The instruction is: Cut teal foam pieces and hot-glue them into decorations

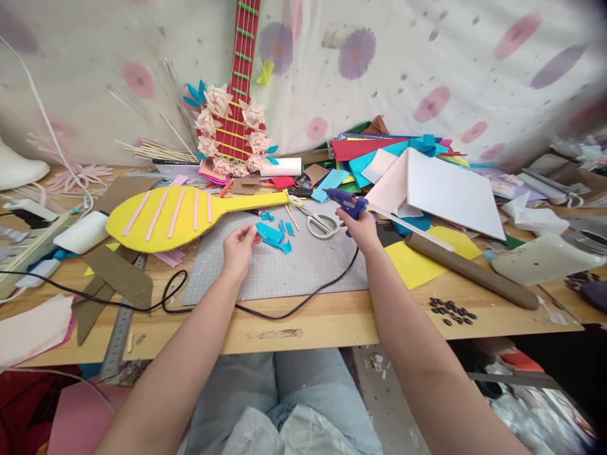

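Observation:
My left hand (239, 248) pinches a teal foam piece (271, 236) over the grey cutting mat (308, 265). My right hand (361, 226) grips a blue glue gun (348, 201), its nozzle pointing left toward the scissors (317, 222). The gun's black cord (303, 302) trails across the mat to the left. A yellow foam guitar shape (177, 216) with pink strips lies at the mat's upper left. Small teal scraps (286, 227) sit beside the held piece.
A red foam guitar with pink flowers (236, 129) leans on the back cloth. Stacked coloured foam sheets (408, 170) and a white sheet (448, 189) fill the right. A brown roll (469, 270), dark seeds (453, 311), a metal ruler (118, 332) and cardboard pieces (116, 278) lie nearby.

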Demonstrator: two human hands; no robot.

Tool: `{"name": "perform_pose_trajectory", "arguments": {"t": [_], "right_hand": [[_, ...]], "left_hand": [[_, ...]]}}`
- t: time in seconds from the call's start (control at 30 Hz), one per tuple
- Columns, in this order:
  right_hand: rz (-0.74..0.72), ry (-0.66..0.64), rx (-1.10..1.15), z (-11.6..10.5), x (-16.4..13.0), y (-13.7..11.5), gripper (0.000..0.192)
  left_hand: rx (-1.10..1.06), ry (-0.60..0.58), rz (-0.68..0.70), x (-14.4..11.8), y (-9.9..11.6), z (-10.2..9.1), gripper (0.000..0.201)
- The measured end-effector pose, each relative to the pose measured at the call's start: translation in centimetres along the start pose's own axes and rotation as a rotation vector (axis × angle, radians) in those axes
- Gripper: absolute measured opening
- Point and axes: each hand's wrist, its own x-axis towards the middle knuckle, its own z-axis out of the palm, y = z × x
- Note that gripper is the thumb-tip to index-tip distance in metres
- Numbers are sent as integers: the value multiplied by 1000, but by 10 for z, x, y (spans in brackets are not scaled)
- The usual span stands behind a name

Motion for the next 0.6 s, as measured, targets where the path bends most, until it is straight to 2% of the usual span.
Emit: {"name": "perform_pose_trajectory", "arguments": {"t": [0.1, 0.17, 0.23, 0.37, 0.6], "right_hand": [[-99, -297, 201, 5, -23, -22, 44], [-128, -480, 167, 11, -37, -33, 43], [-176, -564, 101, 18, -46, -38, 43], [-279, -538, -23, 26, -47, -33, 46], [-349, -498, -108, 27, -45, -29, 47]], "left_hand": [[41, 1, 29, 0, -1, 0, 35], [57, -5, 42, -1, 0, 0, 32], [60, -5, 50, -1, 0, 0, 30], [55, -5, 55, -2, 1, 2, 26], [42, -22, 55, -3, 2, 3, 27]]}}
